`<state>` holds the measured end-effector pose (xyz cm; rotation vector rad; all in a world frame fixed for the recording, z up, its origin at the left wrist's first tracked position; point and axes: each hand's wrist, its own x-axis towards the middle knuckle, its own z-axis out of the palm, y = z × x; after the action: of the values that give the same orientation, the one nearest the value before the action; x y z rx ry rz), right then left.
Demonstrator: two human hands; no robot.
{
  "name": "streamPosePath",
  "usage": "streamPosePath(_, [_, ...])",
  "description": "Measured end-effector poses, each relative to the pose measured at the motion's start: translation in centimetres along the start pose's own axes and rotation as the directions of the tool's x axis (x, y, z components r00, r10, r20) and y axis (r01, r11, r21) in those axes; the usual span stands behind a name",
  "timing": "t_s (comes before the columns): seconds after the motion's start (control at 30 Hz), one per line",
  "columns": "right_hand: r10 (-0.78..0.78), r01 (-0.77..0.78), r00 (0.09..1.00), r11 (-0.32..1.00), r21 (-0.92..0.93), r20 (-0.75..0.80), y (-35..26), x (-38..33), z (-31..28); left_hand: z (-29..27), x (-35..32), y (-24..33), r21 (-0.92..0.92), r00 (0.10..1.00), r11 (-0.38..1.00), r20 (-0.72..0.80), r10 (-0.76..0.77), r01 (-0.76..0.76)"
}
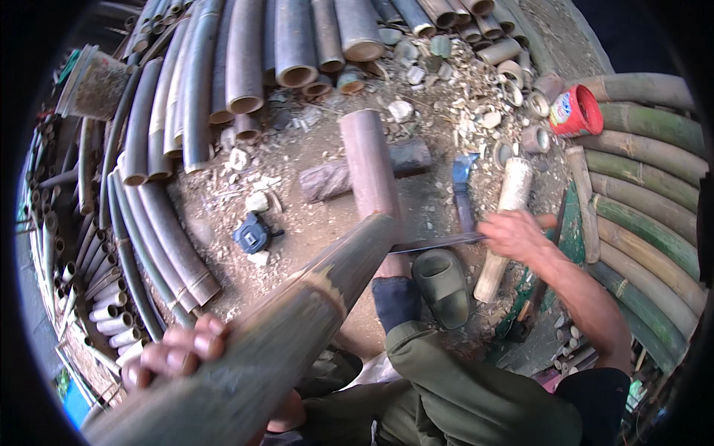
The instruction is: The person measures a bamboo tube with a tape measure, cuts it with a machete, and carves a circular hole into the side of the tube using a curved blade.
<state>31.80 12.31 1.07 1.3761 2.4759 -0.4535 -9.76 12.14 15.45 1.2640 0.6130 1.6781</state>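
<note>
My left hand [178, 353] is wrapped around a thick bamboo pole [297, 312] that slants up from the lower left, its palm hidden beneath. Close to the pole's far end, a thin blade [439, 241] reaches across from the right. My right hand [517, 236] grips this knife, whose orange-brown handle [548, 221] sticks out past the fist. Whether the blade touches the pole cannot be made out. Under the pole's end lies a smooth bamboo length [370, 160], propped across a rough log [325, 181]. My foot in a dark sock [401, 301] is beside its near end.
A blue-headed tool [462, 178], a pale wooden billet [515, 186] and an olive slipper [440, 286] lie near my right hand. A tape measure [253, 234] rests left. Bamboo poles [297, 44] line the back, green ones [647, 167] the right, by a red tub [576, 111].
</note>
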Motion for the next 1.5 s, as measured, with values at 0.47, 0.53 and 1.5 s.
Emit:
streamPosePath(0.47, [0.898,-0.735,0.420,0.419,0.533,-0.127,-3.5,-15.5,9.1,-30.2,5.0,-4.0,0.782,0.775,-0.170,-0.621,-0.121,0.600])
streamPosePath(0.53, [0.916,-0.729,0.319,0.401,0.556,-0.242,-3.7,-15.2,12.8,-29.4,3.1,-6.9,0.735,0.718,-0.298,-0.671,-0.186,0.609])
streamPosePath(1.5, [0.152,-0.176,0.965,-0.220,0.960,0.212,-15.7,6.4,-3.0,-1.1,-3.1,-6.8,0.686,0.453,0.596,0.411,-0.791,0.418])
